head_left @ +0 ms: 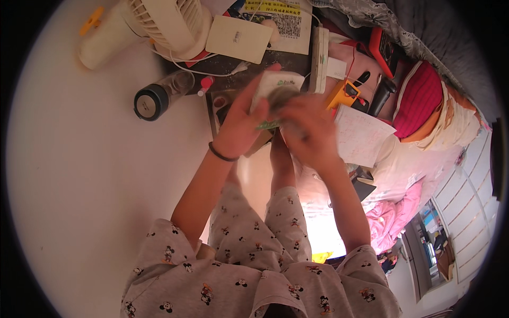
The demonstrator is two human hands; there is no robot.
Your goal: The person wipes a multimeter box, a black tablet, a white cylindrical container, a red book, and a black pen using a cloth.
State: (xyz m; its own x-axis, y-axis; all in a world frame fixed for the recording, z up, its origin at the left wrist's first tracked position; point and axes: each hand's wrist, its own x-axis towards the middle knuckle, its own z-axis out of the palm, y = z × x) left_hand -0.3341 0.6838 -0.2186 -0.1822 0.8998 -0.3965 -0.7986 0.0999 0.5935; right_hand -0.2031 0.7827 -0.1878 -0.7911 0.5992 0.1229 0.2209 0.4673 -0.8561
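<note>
My left hand (239, 124), with a dark band at the wrist, is closed round a small white packet (290, 79) with green print, which looks like soft plastic or paper. Over the packet's lower right side is my right hand (314, 130), its fingers curled and smeared by motion. A dark, blurred thing (280, 100) shows between the right fingertips and the packet; its kind cannot be made out. Both hands are held above my knees, close together in front of the dark table.
Left of the hands lies a clear bottle with a dark lid (154, 100), near a small pink-capped item (205, 85). Behind are a cream fan (175, 26) and a pale card (238, 38). To the right lie a yellow meter (343, 94), papers (363, 135) and a red-framed device (383, 52).
</note>
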